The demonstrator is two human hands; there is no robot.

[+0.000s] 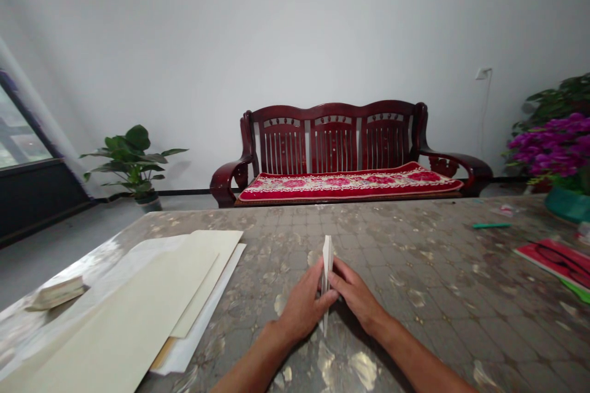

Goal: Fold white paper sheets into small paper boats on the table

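Both hands (pixel 302 307), folded paper (pixel 327 270) seemingly between fingers (pixel 343 279)

Folded paper (pixel 327 270) sat center of desk (pixel 428 301); paper stack (pixel 124 313) lay left, booklet (pixel 560 264) right; sofa (pixel 332 141) stood behind, potted plant (pixel 131 163) left of it.

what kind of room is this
Probably a living room or sitting room in a home: there's a dark red wooden sofa with a red floral seat cushion, a leafy potted plant by the wall, and potted purple flowers.
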